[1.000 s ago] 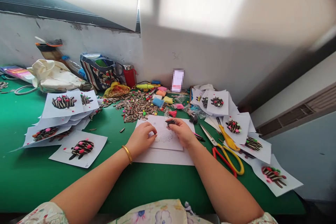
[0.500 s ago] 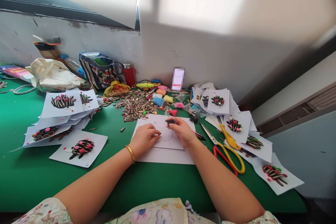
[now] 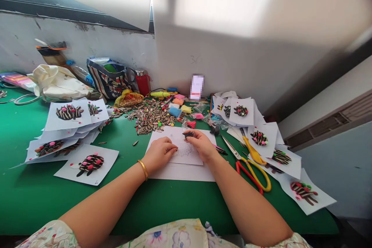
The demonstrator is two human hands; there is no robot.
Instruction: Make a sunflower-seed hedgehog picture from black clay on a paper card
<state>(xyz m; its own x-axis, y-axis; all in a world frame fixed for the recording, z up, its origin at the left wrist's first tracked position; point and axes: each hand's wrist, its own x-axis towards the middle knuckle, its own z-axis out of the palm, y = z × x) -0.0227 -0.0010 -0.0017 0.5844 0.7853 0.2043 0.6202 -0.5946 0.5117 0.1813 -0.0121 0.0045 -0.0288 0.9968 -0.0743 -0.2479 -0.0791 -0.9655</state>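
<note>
A white sheet of paper (image 3: 167, 131) with a pencilled outline lies in front of me, over another white sheet (image 3: 180, 173). My right hand (image 3: 200, 145) pinches a black lump of modelling clay (image 3: 188, 135) above the drawing's right side. On the left part of the paper rests my left hand (image 3: 161, 152), a gold bangle at its wrist. Its thumb and forefinger are closed together at the outline's left edge; whatever sits between them is too small to name.
Beyond the paper spreads a heap of striped sunflower seeds (image 3: 151, 114), beside coloured clay packs (image 3: 174, 112). Scissors with red and yellow handles (image 3: 247, 164) lie to my right. Seed-and-clay pictures on cards are stacked left (image 3: 68, 116) and right (image 3: 263, 133). A red flask (image 3: 143, 82) stands behind.
Hardly anything differs. Both hands keep their places over the paper, and the black clay stays in my right fingers.
</note>
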